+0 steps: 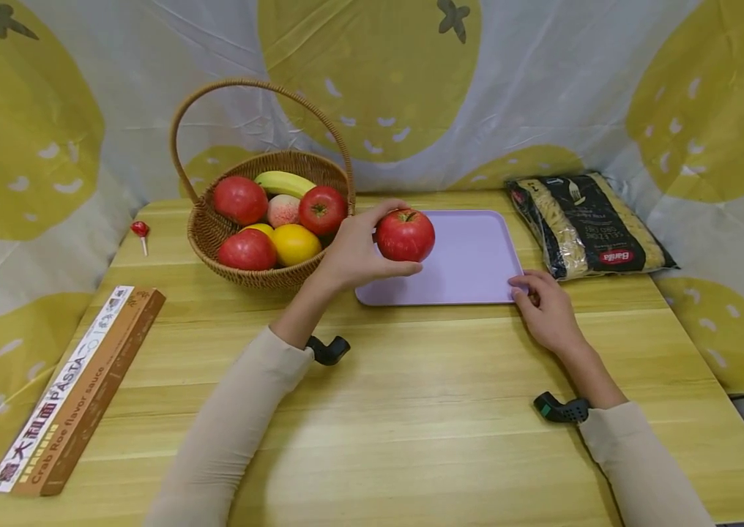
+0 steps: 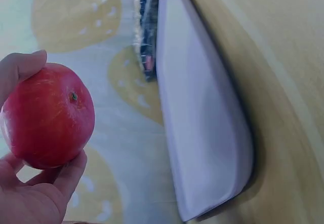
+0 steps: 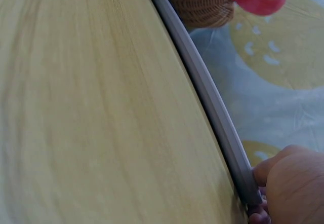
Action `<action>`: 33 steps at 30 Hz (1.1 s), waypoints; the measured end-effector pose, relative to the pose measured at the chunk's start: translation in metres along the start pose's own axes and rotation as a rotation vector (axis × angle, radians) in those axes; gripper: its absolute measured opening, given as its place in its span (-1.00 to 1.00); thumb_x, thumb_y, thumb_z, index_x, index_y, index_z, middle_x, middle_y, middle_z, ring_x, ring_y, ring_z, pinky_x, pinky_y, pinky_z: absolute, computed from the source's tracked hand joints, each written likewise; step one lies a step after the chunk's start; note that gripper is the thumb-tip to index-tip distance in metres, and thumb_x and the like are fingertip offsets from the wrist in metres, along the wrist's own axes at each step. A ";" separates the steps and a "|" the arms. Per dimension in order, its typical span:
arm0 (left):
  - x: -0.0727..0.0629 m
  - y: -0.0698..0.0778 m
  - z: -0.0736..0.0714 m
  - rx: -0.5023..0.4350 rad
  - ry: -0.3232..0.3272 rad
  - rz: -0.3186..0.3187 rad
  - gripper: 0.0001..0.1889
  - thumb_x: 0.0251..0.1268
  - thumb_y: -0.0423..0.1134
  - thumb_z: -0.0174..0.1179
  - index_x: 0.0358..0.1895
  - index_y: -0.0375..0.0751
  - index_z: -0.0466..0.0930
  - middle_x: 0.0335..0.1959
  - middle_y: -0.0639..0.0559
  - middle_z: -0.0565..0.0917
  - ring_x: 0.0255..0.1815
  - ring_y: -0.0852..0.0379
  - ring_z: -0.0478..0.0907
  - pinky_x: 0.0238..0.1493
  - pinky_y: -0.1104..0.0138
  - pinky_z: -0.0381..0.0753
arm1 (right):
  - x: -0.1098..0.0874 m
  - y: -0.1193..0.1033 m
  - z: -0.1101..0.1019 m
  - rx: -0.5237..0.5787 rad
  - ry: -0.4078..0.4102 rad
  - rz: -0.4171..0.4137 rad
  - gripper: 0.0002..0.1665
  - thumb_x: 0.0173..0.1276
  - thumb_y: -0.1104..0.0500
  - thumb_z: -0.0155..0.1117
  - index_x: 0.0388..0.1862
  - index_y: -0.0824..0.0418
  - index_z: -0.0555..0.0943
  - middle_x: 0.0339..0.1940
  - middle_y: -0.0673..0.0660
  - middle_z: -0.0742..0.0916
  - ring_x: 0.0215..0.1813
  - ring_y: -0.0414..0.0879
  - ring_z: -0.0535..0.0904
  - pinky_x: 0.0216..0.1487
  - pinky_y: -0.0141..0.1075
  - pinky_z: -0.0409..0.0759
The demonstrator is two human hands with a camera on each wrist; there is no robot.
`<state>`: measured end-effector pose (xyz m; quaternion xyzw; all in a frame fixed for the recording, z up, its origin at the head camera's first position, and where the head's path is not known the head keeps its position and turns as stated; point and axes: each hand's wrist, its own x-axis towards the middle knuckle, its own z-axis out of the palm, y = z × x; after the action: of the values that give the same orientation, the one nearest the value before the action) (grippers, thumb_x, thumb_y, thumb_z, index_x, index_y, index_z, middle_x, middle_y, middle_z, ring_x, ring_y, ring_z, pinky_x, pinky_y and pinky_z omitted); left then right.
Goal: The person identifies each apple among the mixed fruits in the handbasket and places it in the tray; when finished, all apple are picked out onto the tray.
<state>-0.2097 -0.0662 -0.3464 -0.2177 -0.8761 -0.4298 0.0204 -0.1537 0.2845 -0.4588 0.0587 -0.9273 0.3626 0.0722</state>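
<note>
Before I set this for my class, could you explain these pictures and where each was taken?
There's no machine, just a person's bare left hand and right hand. The wide picture comes from a camera worn on the head; the others, from the left wrist camera and right wrist camera. On the table are a lilac tray, a lollipop, a pasta box, a bag of pasta and a fruit basket. The left hand holds a red apple clear of the tray; the right hand grips the tray's edge.

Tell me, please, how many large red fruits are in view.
4: one red fruit in the left hand, three in the basket: a back-left one, a front-left one and a right-hand one. Others may lie hidden beneath.
</note>
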 end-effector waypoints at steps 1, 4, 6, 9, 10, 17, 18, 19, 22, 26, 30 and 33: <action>0.004 -0.002 0.004 0.006 0.001 -0.006 -0.13 -0.16 0.17 0.62 0.35 0.23 0.47 0.18 0.14 0.67 0.14 0.14 0.58 0.17 0.17 0.65 | -0.001 0.000 -0.001 -0.001 0.001 0.000 -0.62 0.62 0.13 0.09 0.19 0.36 0.64 0.39 0.41 0.51 0.22 0.26 0.47 0.08 -0.03 0.36; 0.014 -0.010 0.017 -0.008 0.013 -0.037 -0.10 -0.13 0.19 0.61 0.38 0.22 0.43 0.26 0.12 0.62 0.20 0.09 0.55 0.21 0.12 0.62 | -0.002 0.001 -0.003 -0.002 0.007 0.000 -0.62 0.62 0.14 0.10 0.18 0.37 0.64 0.40 0.42 0.51 0.26 0.30 0.46 0.10 0.03 0.36; 0.019 -0.017 0.024 -0.027 0.022 -0.056 -0.09 -0.10 0.18 0.61 0.41 0.19 0.40 0.30 0.08 0.59 0.24 0.05 0.54 0.25 0.08 0.61 | -0.003 0.002 -0.002 -0.005 0.009 -0.003 -0.62 0.61 0.14 0.10 0.18 0.37 0.64 0.39 0.43 0.51 0.24 0.29 0.47 0.09 0.01 0.37; 0.024 -0.026 0.032 -0.036 0.029 -0.102 -0.05 -0.04 0.17 0.59 0.48 0.17 0.33 0.36 0.01 0.53 0.31 0.00 0.49 0.29 0.03 0.59 | -0.004 0.004 0.000 -0.008 0.010 -0.003 -0.63 0.61 0.15 0.10 0.17 0.36 0.64 0.38 0.41 0.53 0.21 0.25 0.48 0.07 -0.06 0.37; 0.025 -0.029 0.034 -0.035 0.031 -0.114 -0.05 -0.02 0.15 0.58 0.49 0.16 0.31 0.37 -0.01 0.51 0.34 -0.02 0.47 0.31 0.01 0.58 | -0.005 0.004 0.001 -0.008 0.011 -0.003 -0.63 0.61 0.15 0.10 0.17 0.36 0.65 0.37 0.40 0.53 0.18 0.24 0.49 0.05 -0.09 0.37; 0.031 -0.044 0.043 -0.063 0.061 -0.170 -0.04 0.03 -0.09 0.58 0.50 -0.02 0.21 0.39 -0.09 0.46 0.40 -0.07 0.39 0.41 -0.01 0.48 | -0.004 0.004 0.004 -0.007 0.010 -0.009 -0.65 0.61 0.16 0.11 0.17 0.34 0.65 0.36 0.39 0.54 0.10 0.20 0.49 0.00 -0.14 0.35; 0.032 -0.046 0.044 -0.073 0.067 -0.180 -0.05 0.02 -0.12 0.58 0.50 -0.03 0.21 0.39 -0.10 0.45 0.40 -0.07 0.40 0.42 0.00 0.48 | -0.003 0.004 0.004 -0.008 0.008 -0.008 -0.65 0.61 0.16 0.11 0.17 0.34 0.65 0.37 0.39 0.54 0.11 0.20 0.49 0.01 -0.13 0.35; 0.033 -0.048 0.045 -0.078 0.072 -0.188 -0.05 0.02 -0.14 0.58 0.49 -0.03 0.21 0.39 -0.10 0.45 0.39 -0.06 0.41 0.42 0.01 0.49 | -0.003 0.004 0.004 -0.009 0.007 -0.007 -0.64 0.61 0.15 0.11 0.17 0.34 0.65 0.37 0.39 0.53 0.12 0.21 0.49 0.02 -0.12 0.36; 0.037 -0.053 0.048 -0.091 0.093 -0.223 -0.06 0.02 -0.14 0.58 0.47 0.01 0.21 0.37 -0.12 0.43 0.38 -0.08 0.42 0.41 0.01 0.50 | -0.002 0.003 0.004 -0.010 0.004 -0.007 -0.64 0.61 0.15 0.10 0.18 0.35 0.64 0.39 0.40 0.52 0.18 0.24 0.49 0.05 -0.08 0.37; 0.043 -0.059 0.055 -0.108 0.121 -0.270 -0.08 0.08 -0.10 0.56 0.48 0.01 0.19 0.37 -0.17 0.40 0.37 -0.12 0.43 0.40 -0.02 0.51 | -0.001 0.002 0.002 -0.009 0.010 -0.010 -0.64 0.61 0.16 0.10 0.18 0.35 0.64 0.39 0.40 0.51 0.19 0.25 0.49 0.05 -0.08 0.37; 0.048 -0.066 0.060 -0.131 0.147 -0.292 -0.08 0.13 -0.09 0.54 0.50 -0.03 0.17 0.39 -0.17 0.39 0.39 -0.11 0.43 0.43 0.01 0.49 | 0.000 0.002 0.001 -0.006 0.016 -0.010 -0.65 0.61 0.16 0.11 0.18 0.35 0.64 0.38 0.38 0.52 0.12 0.21 0.49 0.01 -0.15 0.35; 0.050 -0.072 0.062 -0.165 0.163 -0.304 -0.02 0.12 -0.10 0.55 0.54 -0.09 0.11 0.43 -0.17 0.38 0.44 -0.10 0.40 0.49 0.04 0.42 | 0.000 0.003 0.002 -0.007 0.016 -0.013 -0.65 0.61 0.16 0.11 0.17 0.34 0.65 0.38 0.38 0.53 0.10 0.19 0.49 -0.01 -0.17 0.35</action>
<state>-0.2743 -0.0390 -0.4275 -0.0483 -0.8560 -0.5146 0.0079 -0.1543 0.2851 -0.4621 0.0617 -0.9275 0.3593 0.0821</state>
